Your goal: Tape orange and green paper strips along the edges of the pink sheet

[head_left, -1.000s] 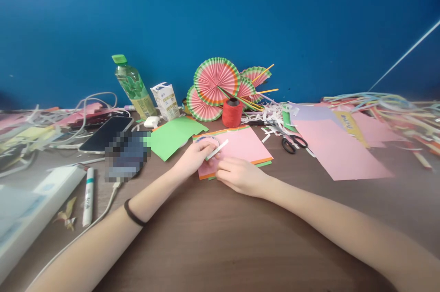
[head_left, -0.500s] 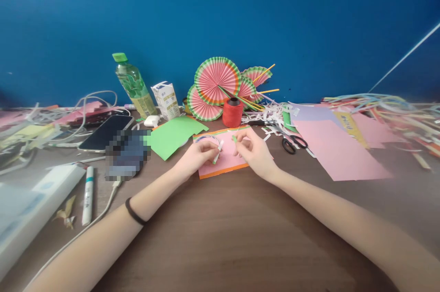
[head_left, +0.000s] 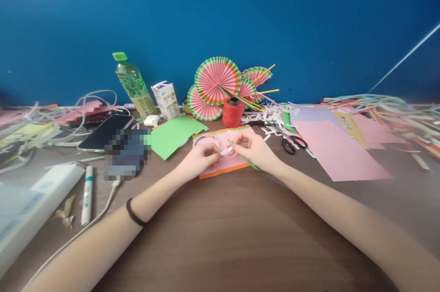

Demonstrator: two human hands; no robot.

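Note:
Over a pink paper sheet with orange and green edges [head_left: 225, 167], both my hands come close together. My left hand [head_left: 199, 160] is closed in a pinch on one end of a small white strip [head_left: 225, 151]. The strip's other end reaches the fingertips of my right hand [head_left: 256, 151]. That hand pinches a narrow green paper strip [head_left: 250, 162], which hangs below its fingers. A clear tape roll [head_left: 206, 138] lies on the pink sheet just behind my left hand, partly covered by it.
Behind the sheet stand a red thread spool [head_left: 232, 113] and pleated paper fans [head_left: 217, 79]. Black-handled scissors [head_left: 294, 143] and pink paper [head_left: 338, 150] lie right. Left are green paper [head_left: 175, 134], a tilted bottle [head_left: 134, 85], a carton [head_left: 167, 101], a phone [head_left: 107, 132] and a marker [head_left: 88, 195].
My hands have drawn closer together, and the white strip now spans between their fingertips. More of the green strip shows, hanging from my right hand. The left hand has turned slightly.

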